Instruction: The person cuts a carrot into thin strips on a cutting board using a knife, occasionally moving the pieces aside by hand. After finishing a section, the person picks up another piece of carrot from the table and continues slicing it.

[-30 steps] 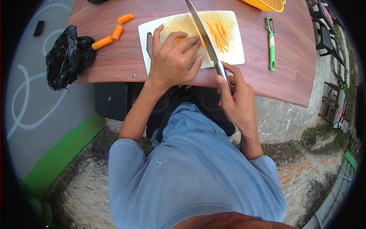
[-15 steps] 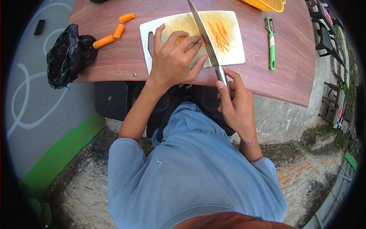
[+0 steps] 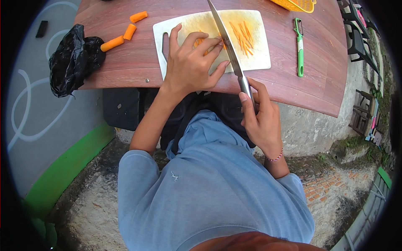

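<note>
Nearest the camera, the right hand (image 3: 261, 119) is wrapped around the handle of a long knife (image 3: 228, 46), thumb along the side, just off the near edge of the wooden bench (image 3: 125, 62). The blade runs up and away across the white cutting board (image 3: 259, 58).

The left hand (image 3: 190, 62) lies on the board with its fingers curled, pressing down on a piece of carrot (image 3: 200, 42) that shows only as a bit of orange between the fingers. Its fingertips sit right against the flat of the blade.

Judging by what lies on the board, the cutting is partly done. Beyond the blade, on its right, a loose pile of thin carrot sticks (image 3: 242, 35) is already cut. The piece under the left hand is in the middle of being sliced. Farther left, off the board, three carrot chunks (image 3: 125, 30) lie whole on the bench, apparently untouched.

A green peeler (image 3: 299, 48) lies to the right of the board, apart from it. At the bench's left edge sits a crumpled black plastic bag (image 3: 73, 58); what is in it cannot be told. At the far edge a yellow basket (image 3: 295, 4) is cut off by the frame, and its contents are not visible.
</note>
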The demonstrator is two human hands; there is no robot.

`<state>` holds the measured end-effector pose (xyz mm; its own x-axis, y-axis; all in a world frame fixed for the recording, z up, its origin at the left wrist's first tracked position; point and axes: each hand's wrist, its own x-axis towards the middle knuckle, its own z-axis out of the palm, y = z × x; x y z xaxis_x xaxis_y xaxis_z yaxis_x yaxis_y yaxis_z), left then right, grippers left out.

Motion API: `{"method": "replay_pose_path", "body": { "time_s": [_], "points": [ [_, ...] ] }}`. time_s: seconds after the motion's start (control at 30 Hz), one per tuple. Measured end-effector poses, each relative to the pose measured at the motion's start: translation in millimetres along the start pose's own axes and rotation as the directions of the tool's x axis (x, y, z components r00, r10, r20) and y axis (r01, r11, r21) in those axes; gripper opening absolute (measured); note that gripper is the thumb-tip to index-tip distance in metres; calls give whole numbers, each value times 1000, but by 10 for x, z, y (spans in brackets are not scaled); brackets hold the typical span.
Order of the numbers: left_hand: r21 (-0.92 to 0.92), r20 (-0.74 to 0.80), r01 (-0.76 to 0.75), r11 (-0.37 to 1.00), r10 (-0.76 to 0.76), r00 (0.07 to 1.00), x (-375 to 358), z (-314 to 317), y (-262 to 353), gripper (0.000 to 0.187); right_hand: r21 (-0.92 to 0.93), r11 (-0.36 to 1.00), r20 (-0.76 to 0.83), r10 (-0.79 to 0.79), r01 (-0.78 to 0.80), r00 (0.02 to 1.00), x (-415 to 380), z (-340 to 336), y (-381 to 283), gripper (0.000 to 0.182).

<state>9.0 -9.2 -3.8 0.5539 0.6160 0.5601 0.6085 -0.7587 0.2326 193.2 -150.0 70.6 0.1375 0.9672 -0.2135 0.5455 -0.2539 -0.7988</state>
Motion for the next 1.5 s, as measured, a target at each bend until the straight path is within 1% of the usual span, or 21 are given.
{"method": "replay_pose_path", "body": {
  "time_s": [0.03,0.17,0.23,0.27,0.33,0.47,0.6,0.67,0.8,0.87,1.0,1.17,1.27,1.5],
  "points": [
    [1,-12,-11,1000,11,1000,-5,13,-9,41,-9,1000,-7,-28,28,1000,1,-2,-1,34],
    [-14,-12,-9,1000,9,1000,-5,21,-22,41,-54,998,0,-12,12,1000,56,-15,-14,32],
    [-15,-4,-19,1000,19,1000,1,14,-22,40,-43,996,-41,-84,83,996,146,34,-18,30],
    [-18,-2,-22,1000,22,1000,5,14,-20,40,-43,996,-44,-80,79,996,202,54,-27,30],
    [-18,-7,-22,1000,22,1000,14,12,-17,39,-105,986,-71,-139,131,988,339,78,-74,30],
    [-17,-3,-25,1000,25,1000,11,7,-26,39,-106,984,-78,-149,140,986,520,108,-147,29],
    [-14,-10,-16,1000,16,1000,2,20,-14,38,-90,985,-90,-155,147,984,467,101,-87,29],
    [-6,-20,-14,1000,14,1000,-4,21,-16,37,-40,996,-56,-77,75,995,345,59,-28,30],
    [-7,-14,-13,1000,13,1000,-5,31,-20,37,-27,998,-80,-56,54,995,230,-4,38,32],
    [-6,-16,-15,1000,15,1000,-5,36,-14,37,-31,999,-71,20,-22,997,233,-46,9,32],
    [-5,-17,-9,1000,9,1000,-22,37,-12,37,-11,1000,-88,-27,26,996,219,-18,22,33],
    [-2,-5,-6,1000,6,1000,-20,31,-9,39,54,996,-58,-61,64,996,211,45,29,33],
    [-8,-4,-10,1000,10,1000,-27,33,-12,40,44,999,-41,-18,20,999,193,58,34,32],
    [-11,-1,-12,1000,12,1000,-35,42,-21,42,42,999,-51,-23,25,998,149,73,47,32]
  ]
}}
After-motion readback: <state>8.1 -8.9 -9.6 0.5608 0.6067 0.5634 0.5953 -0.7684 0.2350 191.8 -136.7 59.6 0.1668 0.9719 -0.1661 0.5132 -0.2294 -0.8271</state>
